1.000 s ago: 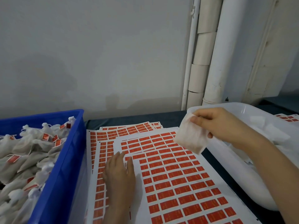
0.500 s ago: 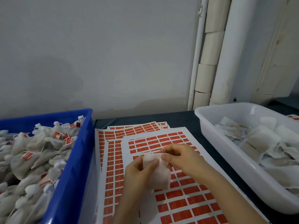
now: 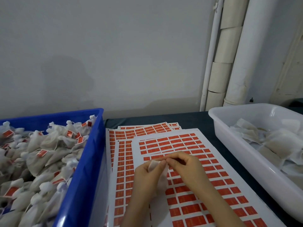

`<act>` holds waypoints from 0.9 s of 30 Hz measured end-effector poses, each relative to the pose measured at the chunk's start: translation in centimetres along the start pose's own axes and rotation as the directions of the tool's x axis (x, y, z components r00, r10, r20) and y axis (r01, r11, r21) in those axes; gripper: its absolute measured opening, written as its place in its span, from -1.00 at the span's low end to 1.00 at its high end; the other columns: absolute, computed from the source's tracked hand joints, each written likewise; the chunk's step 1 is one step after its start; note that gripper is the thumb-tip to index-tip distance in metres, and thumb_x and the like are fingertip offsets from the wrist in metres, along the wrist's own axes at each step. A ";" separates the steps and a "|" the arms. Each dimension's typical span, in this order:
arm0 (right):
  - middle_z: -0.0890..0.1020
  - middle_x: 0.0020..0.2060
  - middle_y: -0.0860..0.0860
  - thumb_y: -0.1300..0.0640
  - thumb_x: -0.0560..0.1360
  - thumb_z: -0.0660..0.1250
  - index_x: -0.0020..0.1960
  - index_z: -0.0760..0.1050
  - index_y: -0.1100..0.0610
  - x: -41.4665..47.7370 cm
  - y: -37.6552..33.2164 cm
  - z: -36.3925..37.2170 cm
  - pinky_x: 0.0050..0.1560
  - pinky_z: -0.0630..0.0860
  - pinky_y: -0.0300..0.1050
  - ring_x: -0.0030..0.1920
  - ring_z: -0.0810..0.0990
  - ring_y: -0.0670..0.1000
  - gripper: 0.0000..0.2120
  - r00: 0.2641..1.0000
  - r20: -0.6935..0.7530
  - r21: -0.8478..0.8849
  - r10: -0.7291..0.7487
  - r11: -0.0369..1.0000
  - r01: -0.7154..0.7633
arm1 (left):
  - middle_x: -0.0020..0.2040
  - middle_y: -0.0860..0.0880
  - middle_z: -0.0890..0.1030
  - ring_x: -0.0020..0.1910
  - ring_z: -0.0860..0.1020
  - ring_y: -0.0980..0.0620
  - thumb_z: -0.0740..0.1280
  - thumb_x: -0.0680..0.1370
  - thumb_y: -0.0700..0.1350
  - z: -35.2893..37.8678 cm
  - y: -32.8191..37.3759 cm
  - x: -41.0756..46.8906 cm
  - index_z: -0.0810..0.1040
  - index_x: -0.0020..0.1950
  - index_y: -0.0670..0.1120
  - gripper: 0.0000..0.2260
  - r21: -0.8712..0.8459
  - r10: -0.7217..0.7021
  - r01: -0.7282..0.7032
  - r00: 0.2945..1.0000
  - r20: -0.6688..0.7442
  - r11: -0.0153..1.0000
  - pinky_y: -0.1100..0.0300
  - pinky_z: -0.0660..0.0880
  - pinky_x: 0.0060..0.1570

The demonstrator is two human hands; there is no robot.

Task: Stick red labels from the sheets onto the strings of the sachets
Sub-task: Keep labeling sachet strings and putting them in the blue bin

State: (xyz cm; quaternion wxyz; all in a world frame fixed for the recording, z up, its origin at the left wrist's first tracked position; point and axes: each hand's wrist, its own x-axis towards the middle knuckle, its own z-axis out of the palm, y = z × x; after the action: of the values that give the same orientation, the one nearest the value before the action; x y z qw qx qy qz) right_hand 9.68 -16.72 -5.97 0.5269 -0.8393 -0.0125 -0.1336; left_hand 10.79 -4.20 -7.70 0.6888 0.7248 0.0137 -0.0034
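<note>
Sachet (image 3: 153,164) bunched tighter, left hand (image 3: 144,176) and right hand (image 3: 185,167) pinching its top edge, mid-sheet (image 3: 159,210)

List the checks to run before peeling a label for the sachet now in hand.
1. Sachet held by left hand and right hand: ok.
2. Its string pulled free: cannot tell, hidden in the grip.
3. Red labels left on the top sheet: ok.
4. A hand free to peel: not ok, both grip the sachet.
5. Blue crate close at the left: ok.
</note>
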 end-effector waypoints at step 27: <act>0.66 -0.32 -0.06 -0.01 0.52 0.18 -0.11 0.53 0.02 -0.3 0.7 -1.4 -0.38 0.52 -0.35 -0.31 0.64 -0.06 -0.81 0.940 -0.133 0.465 0.313 0.858 -0.220 | -0.30 0.04 0.66 -0.29 0.62 0.08 0.25 0.57 -0.21 -1.3 0.7 -0.2 0.51 -0.26 0.04 -0.76 -0.116 0.034 -0.014 0.984 0.173 0.993 0.29 0.54 -0.32</act>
State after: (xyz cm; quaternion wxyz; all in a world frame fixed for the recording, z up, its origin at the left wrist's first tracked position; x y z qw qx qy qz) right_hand 9.25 -18.23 -6.12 0.7160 -0.6723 0.1282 -0.1379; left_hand 10.60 -2.96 -6.92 0.7276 0.6813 -0.0554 -0.0579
